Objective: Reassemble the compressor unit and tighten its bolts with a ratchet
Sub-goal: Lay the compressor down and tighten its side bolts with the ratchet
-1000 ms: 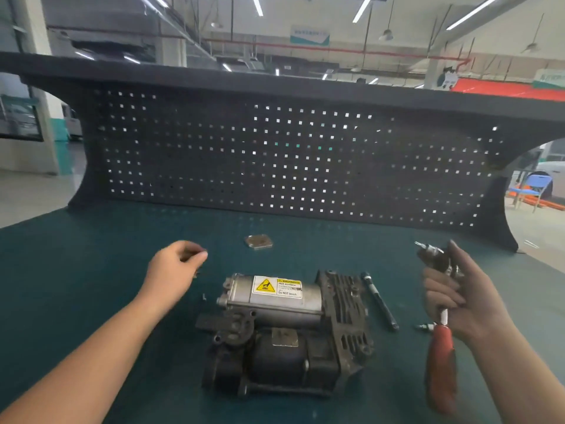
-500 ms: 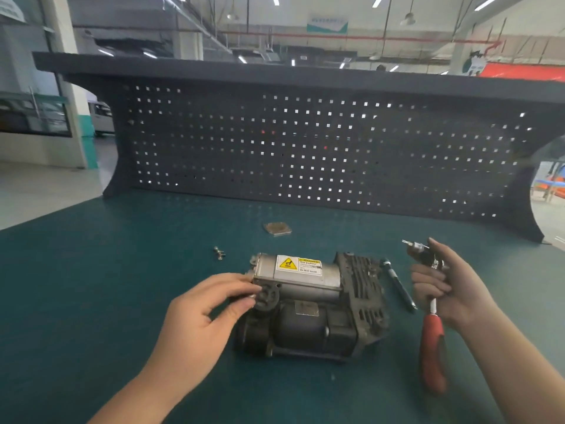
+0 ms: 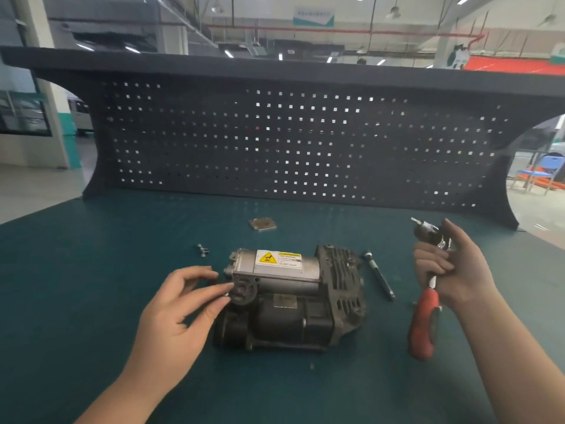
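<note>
The compressor unit (image 3: 293, 298) lies on the green bench: a silver cylinder with a yellow warning label on top, a dark motor below it and a ribbed black housing at its right end. My left hand (image 3: 180, 313) reaches in from the left. Its thumb and fingertips touch the black round fitting (image 3: 244, 290) at the unit's left end, and I cannot see any small part between them. To the right of the unit, my right hand (image 3: 452, 270) grips the red-handled ratchet (image 3: 423, 322) by its metal neck. The ratchet head points up and away and the handle hangs down.
Loose bolts (image 3: 202, 250) lie left of the unit. A small square metal plate (image 3: 263, 224) sits behind it. A long dark bar (image 3: 379, 275) lies between the unit and the ratchet. A black pegboard (image 3: 290, 142) closes the back of the green bench (image 3: 91, 286).
My left hand has come from the loose bolts behind and left of the unit to the black fitting at its left end. My right hand still holds the ratchet upright.
</note>
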### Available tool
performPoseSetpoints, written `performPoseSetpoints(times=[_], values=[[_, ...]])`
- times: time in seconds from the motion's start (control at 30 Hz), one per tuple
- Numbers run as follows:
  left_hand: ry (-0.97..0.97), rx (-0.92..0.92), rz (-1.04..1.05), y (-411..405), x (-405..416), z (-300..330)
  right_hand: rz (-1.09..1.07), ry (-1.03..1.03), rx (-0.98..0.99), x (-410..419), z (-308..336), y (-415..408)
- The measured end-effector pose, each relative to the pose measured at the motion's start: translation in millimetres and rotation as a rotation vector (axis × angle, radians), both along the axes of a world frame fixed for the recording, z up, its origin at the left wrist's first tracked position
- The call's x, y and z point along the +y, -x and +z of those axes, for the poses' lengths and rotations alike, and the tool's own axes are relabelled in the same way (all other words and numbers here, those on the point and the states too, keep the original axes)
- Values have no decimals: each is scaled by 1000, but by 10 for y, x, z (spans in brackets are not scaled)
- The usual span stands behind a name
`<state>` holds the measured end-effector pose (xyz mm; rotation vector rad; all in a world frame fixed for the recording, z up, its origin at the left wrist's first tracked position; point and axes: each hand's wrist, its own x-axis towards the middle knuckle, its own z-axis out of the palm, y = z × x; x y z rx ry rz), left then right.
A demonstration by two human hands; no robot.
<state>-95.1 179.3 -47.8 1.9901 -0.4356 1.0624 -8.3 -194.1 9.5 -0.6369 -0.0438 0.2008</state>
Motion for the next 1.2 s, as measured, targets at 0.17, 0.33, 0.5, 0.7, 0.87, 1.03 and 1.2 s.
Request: performPoseSetpoints(times=[0.17, 0.33, 0.5, 0.7, 0.87, 1.03, 1.2], values=[[206, 208, -177, 21, -22, 25, -26, 289, -153, 366, 283, 311], [377, 373, -354, 17, 10, 33, -49, 1058, -597, 1372, 447, 775], [429, 411, -395, 3, 19, 43, -77, 1463, -773, 2002, 510, 964], [455, 406, -448, -4, 20, 31, -163, 1707, -774, 2130, 536, 982], [471, 404, -485, -19, 29, 22, -180, 1765, -752, 2142, 463, 923], [484, 398, -487, -44, 24, 13, -193, 1742, -752, 2140, 426, 889], [469, 400, -489, -58, 28, 11, -221, 1700, -774, 2119, 431, 910]])
